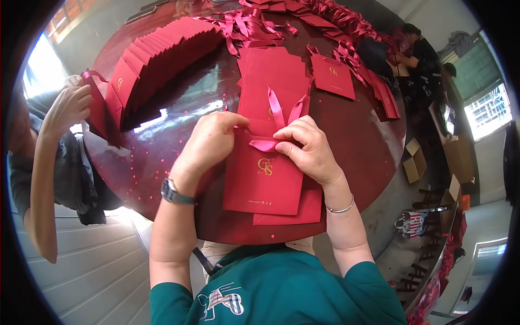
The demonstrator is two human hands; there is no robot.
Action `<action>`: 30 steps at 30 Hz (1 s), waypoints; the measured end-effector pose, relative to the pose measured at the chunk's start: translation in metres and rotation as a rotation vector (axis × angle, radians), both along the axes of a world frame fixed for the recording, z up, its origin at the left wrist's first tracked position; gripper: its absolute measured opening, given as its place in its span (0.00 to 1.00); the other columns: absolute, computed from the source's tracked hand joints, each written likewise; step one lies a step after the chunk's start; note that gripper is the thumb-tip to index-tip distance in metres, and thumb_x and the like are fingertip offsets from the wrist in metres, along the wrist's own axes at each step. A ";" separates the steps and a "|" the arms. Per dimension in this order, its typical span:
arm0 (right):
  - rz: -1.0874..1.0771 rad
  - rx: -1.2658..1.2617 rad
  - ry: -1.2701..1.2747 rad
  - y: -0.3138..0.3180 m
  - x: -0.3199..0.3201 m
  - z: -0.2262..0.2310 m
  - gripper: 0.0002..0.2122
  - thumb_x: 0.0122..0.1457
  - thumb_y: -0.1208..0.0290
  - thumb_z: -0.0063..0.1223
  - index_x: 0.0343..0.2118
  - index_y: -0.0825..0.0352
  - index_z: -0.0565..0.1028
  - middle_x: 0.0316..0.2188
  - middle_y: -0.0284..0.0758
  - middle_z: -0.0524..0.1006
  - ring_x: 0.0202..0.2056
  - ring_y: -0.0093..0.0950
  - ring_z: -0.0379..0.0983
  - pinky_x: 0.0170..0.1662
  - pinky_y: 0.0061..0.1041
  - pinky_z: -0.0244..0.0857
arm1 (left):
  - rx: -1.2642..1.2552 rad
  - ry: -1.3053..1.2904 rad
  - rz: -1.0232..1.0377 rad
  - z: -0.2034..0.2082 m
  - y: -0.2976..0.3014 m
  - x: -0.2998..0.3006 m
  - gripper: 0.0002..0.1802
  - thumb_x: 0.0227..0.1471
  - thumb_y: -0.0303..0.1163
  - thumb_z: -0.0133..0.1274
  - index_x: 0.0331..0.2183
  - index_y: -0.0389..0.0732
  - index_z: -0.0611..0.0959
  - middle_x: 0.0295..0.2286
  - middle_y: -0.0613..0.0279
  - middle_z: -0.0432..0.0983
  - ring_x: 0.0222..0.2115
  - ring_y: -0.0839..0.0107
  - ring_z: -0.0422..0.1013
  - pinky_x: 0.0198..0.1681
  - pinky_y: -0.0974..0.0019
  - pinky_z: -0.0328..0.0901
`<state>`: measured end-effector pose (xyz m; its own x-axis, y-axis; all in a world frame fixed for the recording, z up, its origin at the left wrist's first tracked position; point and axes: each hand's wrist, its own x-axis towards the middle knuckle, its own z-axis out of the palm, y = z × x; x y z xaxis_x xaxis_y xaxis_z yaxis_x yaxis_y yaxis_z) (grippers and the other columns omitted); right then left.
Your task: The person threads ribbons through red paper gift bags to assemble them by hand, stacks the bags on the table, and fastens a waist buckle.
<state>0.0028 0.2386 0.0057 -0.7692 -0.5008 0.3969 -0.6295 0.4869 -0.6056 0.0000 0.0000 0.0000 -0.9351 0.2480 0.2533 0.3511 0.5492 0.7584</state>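
A flat red paper gift bag (260, 187) with a gold emblem lies in front of me on the table, its top edge toward my hands. A pink satin ribbon (263, 145) crosses that top edge, and its two loose ends stand up behind. Between thumb and fingers, my right hand (310, 147) pinches the ribbon at the bag's upper right. At the upper left corner my left hand (215, 136) has its fingers curled in; what they grip, if anything, is hidden. More flat red bags (273, 70) are stacked under and beyond this one.
The round dark table (200, 100) carries a long row of red bags (162, 49) at left and heaped pink ribbons (244, 24) at the far side. Another person's hand (73, 103) holds a bag at left. A co-worker (414, 57) is at far right, near open cartons (415, 162).
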 end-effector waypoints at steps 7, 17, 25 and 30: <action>-0.027 0.001 0.077 0.004 -0.006 0.001 0.08 0.48 0.74 0.64 0.32 0.67 0.80 0.28 0.32 0.77 0.36 0.30 0.69 0.43 0.30 0.63 | -0.084 0.070 -0.134 -0.006 -0.002 -0.002 0.09 0.44 0.19 0.52 0.31 0.34 0.83 0.32 0.52 0.79 0.38 0.54 0.74 0.44 0.59 0.68; 0.019 0.314 0.199 -0.019 0.006 0.012 0.08 0.50 0.67 0.62 0.31 0.62 0.78 0.26 0.30 0.74 0.35 0.30 0.69 0.42 0.30 0.57 | -0.006 0.019 -0.098 -0.002 -0.002 0.002 0.09 0.46 0.21 0.52 0.32 0.35 0.84 0.31 0.49 0.79 0.36 0.52 0.75 0.43 0.56 0.68; 0.008 0.152 0.112 -0.007 0.009 0.014 0.08 0.47 0.71 0.65 0.27 0.65 0.76 0.23 0.32 0.73 0.29 0.31 0.69 0.41 0.30 0.58 | -0.011 -0.124 -0.111 0.010 -0.004 0.005 0.11 0.46 0.23 0.54 0.34 0.37 0.85 0.33 0.50 0.80 0.37 0.53 0.75 0.41 0.58 0.69; 0.095 0.095 0.078 -0.008 0.009 0.012 0.06 0.49 0.73 0.64 0.26 0.66 0.76 0.23 0.32 0.75 0.29 0.31 0.70 0.41 0.29 0.58 | -0.152 0.155 0.043 -0.004 -0.002 0.000 0.06 0.46 0.22 0.57 0.31 0.37 0.85 0.26 0.57 0.79 0.31 0.58 0.76 0.37 0.62 0.68</action>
<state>0.0119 0.2309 0.0179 -0.6851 -0.6083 0.4009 -0.7189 0.4754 -0.5071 0.0003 -0.0022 -0.0038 -0.8984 0.2550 0.3575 0.4307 0.6703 0.6043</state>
